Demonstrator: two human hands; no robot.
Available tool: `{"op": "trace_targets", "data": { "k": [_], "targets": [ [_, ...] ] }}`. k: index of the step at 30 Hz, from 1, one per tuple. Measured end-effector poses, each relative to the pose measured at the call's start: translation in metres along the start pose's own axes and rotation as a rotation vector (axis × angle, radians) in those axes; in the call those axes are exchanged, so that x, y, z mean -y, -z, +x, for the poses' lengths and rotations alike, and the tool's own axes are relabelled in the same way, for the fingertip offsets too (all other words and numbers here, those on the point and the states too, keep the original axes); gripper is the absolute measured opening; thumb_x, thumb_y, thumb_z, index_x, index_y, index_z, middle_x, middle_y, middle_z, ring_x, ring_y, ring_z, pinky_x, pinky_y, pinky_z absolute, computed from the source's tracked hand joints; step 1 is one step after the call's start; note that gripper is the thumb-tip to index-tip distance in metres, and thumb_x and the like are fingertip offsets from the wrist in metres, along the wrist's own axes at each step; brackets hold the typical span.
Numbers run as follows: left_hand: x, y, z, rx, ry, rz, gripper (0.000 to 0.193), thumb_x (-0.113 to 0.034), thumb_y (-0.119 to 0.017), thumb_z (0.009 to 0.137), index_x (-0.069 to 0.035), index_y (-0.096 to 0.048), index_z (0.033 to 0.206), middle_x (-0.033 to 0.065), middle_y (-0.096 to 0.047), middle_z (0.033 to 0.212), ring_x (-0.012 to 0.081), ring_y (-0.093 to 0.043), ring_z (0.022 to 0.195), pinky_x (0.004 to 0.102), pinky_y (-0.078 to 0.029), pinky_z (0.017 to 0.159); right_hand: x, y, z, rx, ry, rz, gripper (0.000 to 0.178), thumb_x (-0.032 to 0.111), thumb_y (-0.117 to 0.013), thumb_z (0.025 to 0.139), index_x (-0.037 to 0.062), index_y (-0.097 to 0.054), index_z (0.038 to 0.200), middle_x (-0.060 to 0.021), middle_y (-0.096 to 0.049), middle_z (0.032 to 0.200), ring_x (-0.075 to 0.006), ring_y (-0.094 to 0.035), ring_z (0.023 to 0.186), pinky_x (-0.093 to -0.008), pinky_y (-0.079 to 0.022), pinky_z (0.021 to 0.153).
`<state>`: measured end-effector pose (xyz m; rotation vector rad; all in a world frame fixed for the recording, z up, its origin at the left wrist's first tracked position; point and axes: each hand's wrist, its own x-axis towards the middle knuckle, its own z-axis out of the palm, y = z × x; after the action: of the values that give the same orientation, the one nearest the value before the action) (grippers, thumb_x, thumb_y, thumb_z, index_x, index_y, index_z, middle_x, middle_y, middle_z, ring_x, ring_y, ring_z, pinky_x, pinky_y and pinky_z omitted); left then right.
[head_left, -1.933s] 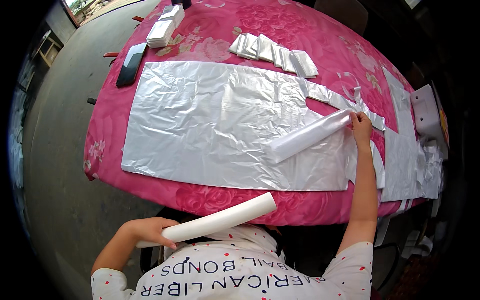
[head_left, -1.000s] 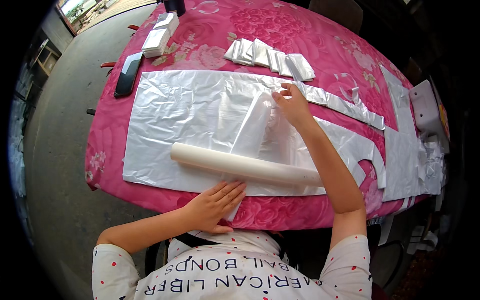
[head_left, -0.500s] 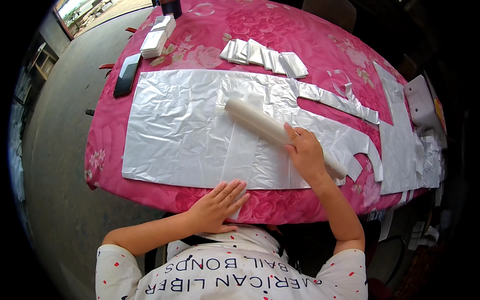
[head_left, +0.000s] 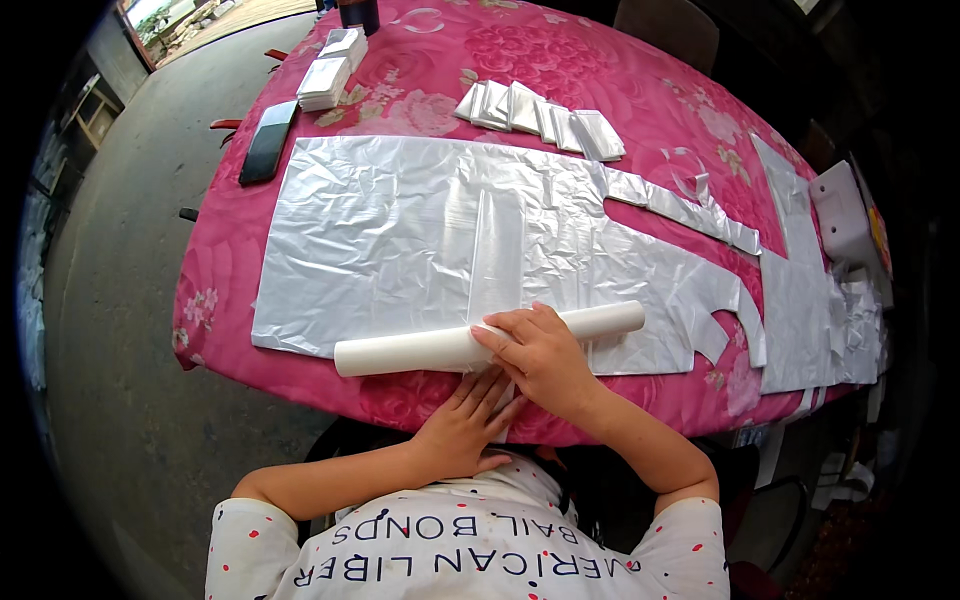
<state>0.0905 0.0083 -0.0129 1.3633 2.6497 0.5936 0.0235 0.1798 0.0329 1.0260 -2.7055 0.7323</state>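
My right hand point(head_left: 535, 360) is closed over the middle of a white tube point(head_left: 405, 352), which lies nearly crosswise at the near edge of the plastic. My left hand point(head_left: 465, 425) lies flat at the table's near edge, its fingertips just below the tube and close to my right hand. Beneath the tube, a narrow folded plastic strip point(head_left: 497, 245) runs away from me over a wide, wrinkled silvery-white plastic sheet point(head_left: 365, 225). The sheet's right end is cut into curved straps. The tube and my hands hide the strip's near end.
A pink flowered cloth point(head_left: 390, 400) covers the table. Along the far side lie several folded plastic packets point(head_left: 545, 115). A phone point(head_left: 268, 145) and stacked white packets point(head_left: 330, 75) sit at left. More plastic sheeting point(head_left: 800, 320) and a white box point(head_left: 840, 210) are at right.
My right hand has brought the tube toward me and to the left, turning it from slanted to nearly crosswise. My left hand has shifted slightly right. The strip now stands straighter.
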Motion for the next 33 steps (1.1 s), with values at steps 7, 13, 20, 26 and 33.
{"op": "trace_targets", "data": {
  "k": [7,13,20,26,33],
  "targets": [
    [-0.009,-0.005,0.0,0.047,0.02,0.21,0.066,-0.039,-0.051,0.083,-0.004,-0.034,0.136,0.0242,-0.024,0.143,0.0366,-0.022,0.134,0.0462,-0.017,0.109,-0.05,-0.015,0.053,-0.202,-0.032,-0.051,0.04,0.008,-0.065,0.074,0.0135,-0.06,0.113,-0.0052,-0.06,0.107,-0.0249,-0.055,0.098,-0.0371,-0.041,0.086],
    [0.013,0.005,-0.003,0.029,-0.197,0.167,0.053,-0.022,-0.049,0.084,-0.005,-0.038,0.133,0.0183,-0.029,0.142,0.0304,-0.028,0.133,0.0429,-0.023,0.108,-0.103,-0.013,0.088,-0.323,-0.094,-0.158,0.041,0.006,-0.065,0.074,0.0131,-0.06,0.114,-0.0064,-0.057,0.114,-0.0258,-0.05,0.108,-0.0372,-0.037,0.094],
    [0.049,0.023,-0.014,0.141,-0.341,-0.114,0.05,-0.013,-0.051,0.081,-0.005,-0.042,0.129,0.0135,-0.037,0.139,0.0235,-0.034,0.13,0.0391,-0.027,0.108,-0.055,0.004,0.035,0.14,0.027,0.237,0.061,-0.01,-0.051,0.064,0.0087,-0.052,0.122,-0.0101,-0.046,0.13,-0.0334,-0.036,0.126,-0.0408,-0.034,0.102],
    [0.055,0.031,-0.008,-0.094,-0.438,-0.251,0.043,-0.01,-0.054,0.079,-0.003,-0.05,0.121,0.0135,-0.048,0.129,0.0245,-0.048,0.119,0.0385,-0.037,0.101,-0.01,-0.004,-0.012,0.224,0.073,0.291,0.057,-0.005,-0.055,0.064,0.0004,-0.051,0.12,-0.0152,-0.049,0.125,-0.0321,-0.042,0.121,-0.0381,-0.038,0.1],
    [0.06,0.044,0.005,-0.143,-0.185,0.011,0.058,-0.02,-0.063,0.07,-0.003,-0.048,0.123,0.0118,-0.049,0.128,0.0234,-0.045,0.121,0.0402,-0.032,0.103,-0.015,-0.021,-0.022,-0.031,0.012,0.188,0.037,-0.001,-0.063,0.067,0.004,-0.062,0.104,-0.0119,-0.058,0.111,-0.0301,-0.053,0.105,-0.0372,-0.045,0.089]
  ]
}}
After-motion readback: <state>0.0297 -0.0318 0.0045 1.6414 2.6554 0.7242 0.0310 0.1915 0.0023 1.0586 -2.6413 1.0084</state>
